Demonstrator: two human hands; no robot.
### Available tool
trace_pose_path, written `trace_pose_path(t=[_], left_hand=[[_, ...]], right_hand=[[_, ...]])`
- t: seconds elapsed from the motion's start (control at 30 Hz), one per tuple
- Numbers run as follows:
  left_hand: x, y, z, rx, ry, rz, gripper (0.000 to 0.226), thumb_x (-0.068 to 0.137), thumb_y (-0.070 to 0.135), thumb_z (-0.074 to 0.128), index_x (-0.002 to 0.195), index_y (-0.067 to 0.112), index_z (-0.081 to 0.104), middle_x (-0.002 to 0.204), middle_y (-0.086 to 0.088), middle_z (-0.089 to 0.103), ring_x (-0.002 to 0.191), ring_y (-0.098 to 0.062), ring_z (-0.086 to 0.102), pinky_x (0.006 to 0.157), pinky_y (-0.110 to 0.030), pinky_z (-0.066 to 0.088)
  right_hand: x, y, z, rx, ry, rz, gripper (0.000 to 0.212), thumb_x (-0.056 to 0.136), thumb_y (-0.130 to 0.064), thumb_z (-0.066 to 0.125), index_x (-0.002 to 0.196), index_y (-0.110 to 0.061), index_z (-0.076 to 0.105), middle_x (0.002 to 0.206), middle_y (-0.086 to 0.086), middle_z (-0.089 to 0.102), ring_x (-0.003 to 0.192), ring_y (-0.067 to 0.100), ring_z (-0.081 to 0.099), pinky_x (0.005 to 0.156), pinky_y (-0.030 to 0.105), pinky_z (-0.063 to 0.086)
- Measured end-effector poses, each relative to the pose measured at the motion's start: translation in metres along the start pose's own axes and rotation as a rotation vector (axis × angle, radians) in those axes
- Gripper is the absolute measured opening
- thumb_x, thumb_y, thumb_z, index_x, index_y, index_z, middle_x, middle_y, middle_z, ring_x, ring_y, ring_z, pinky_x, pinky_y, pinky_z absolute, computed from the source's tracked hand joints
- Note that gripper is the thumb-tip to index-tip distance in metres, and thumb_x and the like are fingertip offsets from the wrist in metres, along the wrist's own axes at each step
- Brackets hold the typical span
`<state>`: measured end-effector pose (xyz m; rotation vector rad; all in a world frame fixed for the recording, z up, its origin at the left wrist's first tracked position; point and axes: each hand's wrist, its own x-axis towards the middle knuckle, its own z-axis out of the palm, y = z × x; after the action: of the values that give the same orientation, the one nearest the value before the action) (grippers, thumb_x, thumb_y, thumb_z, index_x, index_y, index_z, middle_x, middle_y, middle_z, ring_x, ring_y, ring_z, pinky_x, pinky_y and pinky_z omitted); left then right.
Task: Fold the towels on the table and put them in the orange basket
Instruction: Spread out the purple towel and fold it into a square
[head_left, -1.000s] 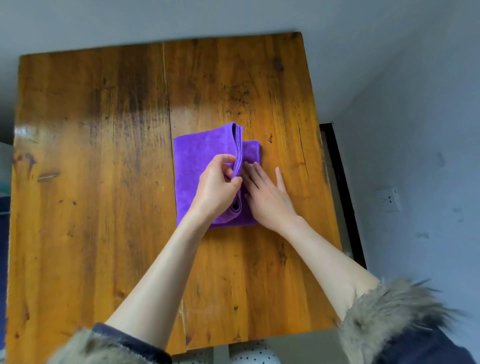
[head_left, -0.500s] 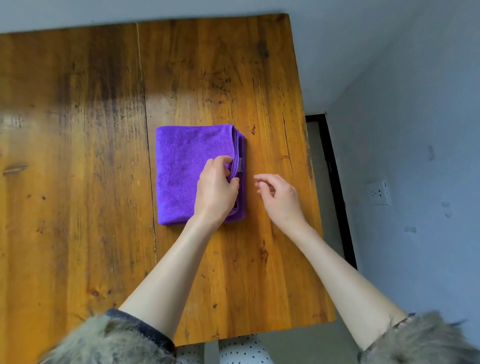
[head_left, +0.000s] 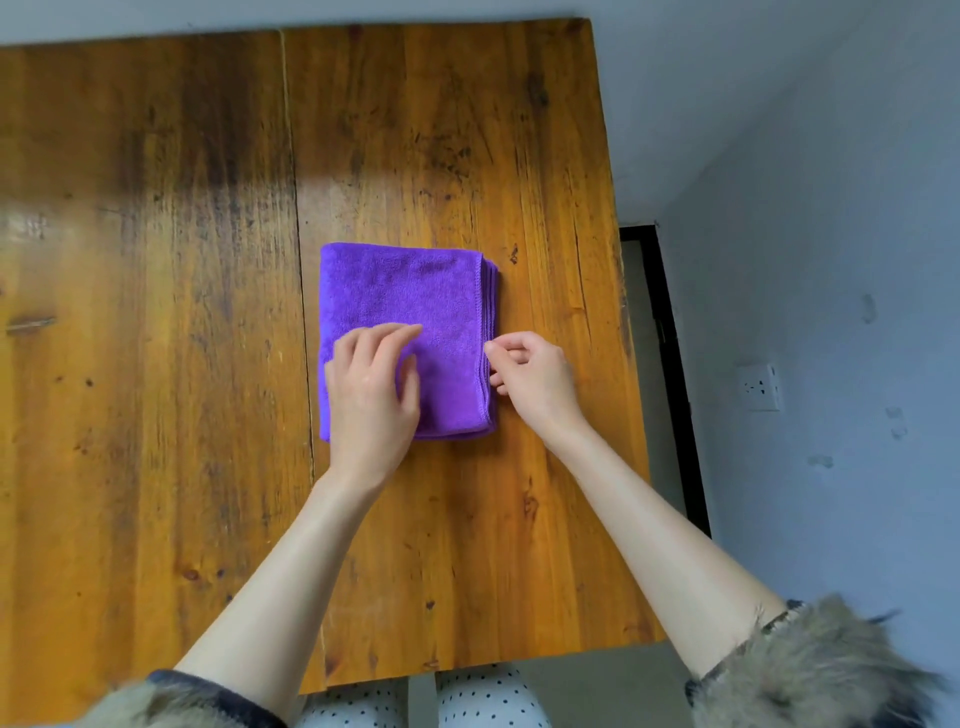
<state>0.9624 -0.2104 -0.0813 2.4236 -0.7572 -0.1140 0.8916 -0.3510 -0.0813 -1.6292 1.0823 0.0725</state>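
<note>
Folded towel (head_left: 410, 312) lies flat on table (head_left: 156, 260), nearer its right edge. Left hand (head_left: 371, 389) rests on towel, fingers relaxed. Right hand (head_left: 535, 376), fingers curled, touches towel's right edge; whether it pinches the edge cannot be told.

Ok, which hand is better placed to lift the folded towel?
Right. The right hand has curled fingers at the towel's stacked edges; the left hand just lies on top.

Soft, even daylight; pale glare band across worktop (head_left: 156, 218) far from the towel (head_left: 400, 291); wide-angle bowing at edges, slight motion blur.
</note>
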Motion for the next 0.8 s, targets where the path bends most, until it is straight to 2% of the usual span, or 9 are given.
trace_pose_path(t=[0.1, 0.2, 0.27, 0.5, 0.7, 0.8], left_hand=[[-0.008, -0.02, -0.001, 0.232, -0.107, 0.056, 0.048, 0.091, 0.035, 0.043, 0.136, 0.021, 0.043, 0.147, -0.007, 0.038, 0.139, -0.031, 0.024, 0.109, -0.046, 0.019], [-0.013, -0.028, 0.009, 0.355, -0.253, 0.058, 0.06, 0.09, 0.053, 0.035, 0.144, 0.027, 0.029, 0.155, -0.009, 0.019, 0.144, -0.034, 0.008, 0.112, -0.056, 0.005], [-0.014, -0.028, 0.014, 0.403, -0.278, 0.066, 0.063, 0.089, 0.057, 0.032, 0.145, 0.028, 0.027, 0.156, -0.01, 0.017, 0.143, -0.035, 0.006, 0.112, -0.057, 0.003], [-0.012, -0.03, 0.016, 0.437, -0.298, 0.062, 0.067, 0.088, 0.063, 0.025, 0.147, 0.03, 0.02, 0.157, -0.007, 0.012, 0.144, -0.033, 0.003, 0.112, -0.055, -0.002], [-0.01, -0.03, 0.015, 0.435, -0.315, 0.057, 0.068, 0.087, 0.062, 0.024, 0.148, 0.032, 0.017, 0.158, -0.005, 0.009, 0.144, -0.032, 0.0, 0.111, -0.054, -0.004], [-0.011, -0.03, 0.015, 0.436, -0.317, 0.057, 0.068, 0.087, 0.063, 0.024, 0.148, 0.032, 0.017, 0.158, -0.005, 0.009, 0.144, -0.031, -0.001, 0.111, -0.054, -0.005]], right_hand=[[0.0, -0.004, 0.007, -0.05, 0.043, 0.063, 0.028, 0.084, -0.041, 0.063, 0.093, -0.014, 0.059, 0.089, 0.003, 0.067, 0.092, 0.023, 0.062, 0.088, 0.042, 0.05], [-0.004, -0.009, 0.013, -0.19, 0.104, 0.009, 0.032, 0.085, -0.042, 0.062, 0.097, -0.012, 0.06, 0.1, 0.005, 0.065, 0.097, 0.02, 0.057, 0.089, 0.032, 0.044], [-0.002, -0.011, 0.016, -0.207, 0.118, 0.006, 0.031, 0.086, -0.039, 0.061, 0.101, -0.012, 0.059, 0.105, 0.006, 0.063, 0.101, 0.021, 0.055, 0.089, 0.03, 0.039], [0.016, -0.026, 0.026, -0.158, 0.165, 0.051, 0.038, 0.088, -0.041, 0.058, 0.112, -0.012, 0.055, 0.113, 0.005, 0.061, 0.107, 0.022, 0.054, 0.083, 0.027, 0.038], [0.031, -0.032, 0.028, -0.135, 0.217, 0.0, 0.034, 0.089, -0.036, 0.057, 0.112, -0.011, 0.051, 0.11, 0.007, 0.062, 0.103, 0.023, 0.055, 0.077, 0.025, 0.034], [0.037, -0.034, 0.028, -0.169, 0.196, -0.027, 0.031, 0.089, -0.035, 0.057, 0.108, -0.01, 0.054, 0.106, 0.007, 0.063, 0.101, 0.023, 0.057, 0.079, 0.027, 0.038]])
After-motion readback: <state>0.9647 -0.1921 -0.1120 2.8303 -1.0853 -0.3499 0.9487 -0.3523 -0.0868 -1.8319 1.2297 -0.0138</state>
